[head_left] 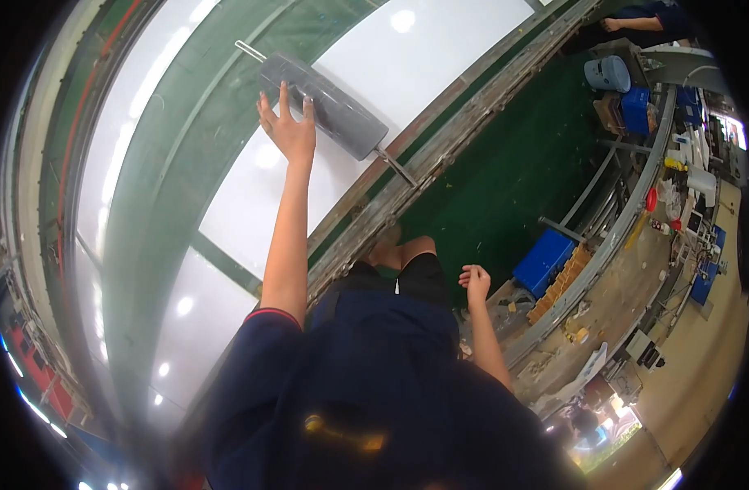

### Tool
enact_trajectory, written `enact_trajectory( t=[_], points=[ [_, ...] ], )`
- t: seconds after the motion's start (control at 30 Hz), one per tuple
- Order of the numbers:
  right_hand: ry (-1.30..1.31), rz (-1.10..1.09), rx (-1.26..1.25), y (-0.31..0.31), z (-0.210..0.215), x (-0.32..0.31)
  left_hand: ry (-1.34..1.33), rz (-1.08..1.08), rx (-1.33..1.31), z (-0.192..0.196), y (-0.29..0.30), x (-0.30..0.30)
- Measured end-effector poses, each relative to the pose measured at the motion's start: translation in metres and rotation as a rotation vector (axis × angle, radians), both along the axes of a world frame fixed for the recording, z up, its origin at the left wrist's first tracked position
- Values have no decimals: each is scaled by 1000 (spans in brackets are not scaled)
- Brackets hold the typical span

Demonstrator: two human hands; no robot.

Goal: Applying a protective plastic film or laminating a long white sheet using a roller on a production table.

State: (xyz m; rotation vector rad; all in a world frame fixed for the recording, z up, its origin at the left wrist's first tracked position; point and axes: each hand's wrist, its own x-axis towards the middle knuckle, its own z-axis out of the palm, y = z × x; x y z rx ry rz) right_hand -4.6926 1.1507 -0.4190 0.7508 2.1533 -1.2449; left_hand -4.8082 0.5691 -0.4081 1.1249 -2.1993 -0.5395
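Note:
A dark grey cylinder (332, 109), like a roller with a metal rod out of each end, lies at a slant across white panels. My left hand (289, 129) reaches up to it, fingers spread over its near left side; it touches the cylinder without wrapping round it. The thin rod (249, 51) at the upper left end looks like a loop. The rod (397, 168) at the lower right end reaches the rail. Low at my right side, away from the cylinder, hangs my right hand (476, 283), fingers loosely bent and slightly apart, nothing visible in it.
A worn metal rail (374, 211) runs along the line's edge between me and the white panels (252, 192). Across the green floor (505, 163) stand a curved workbench (628, 306) with tools, a blue bin (543, 263) and a pale bucket (608, 74). Another person's arm (636, 24) shows at upper right.

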Motion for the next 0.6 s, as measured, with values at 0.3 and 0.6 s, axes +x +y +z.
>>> enact_trajectory(
  t=[0.3,0.6],
  points=[
    [0,120,140,59,-29,-100,326,-311,391,9,80,-336],
    [10,-186,-5,171,-35,-393,257,-268,175,39,159,-525]
  ],
)
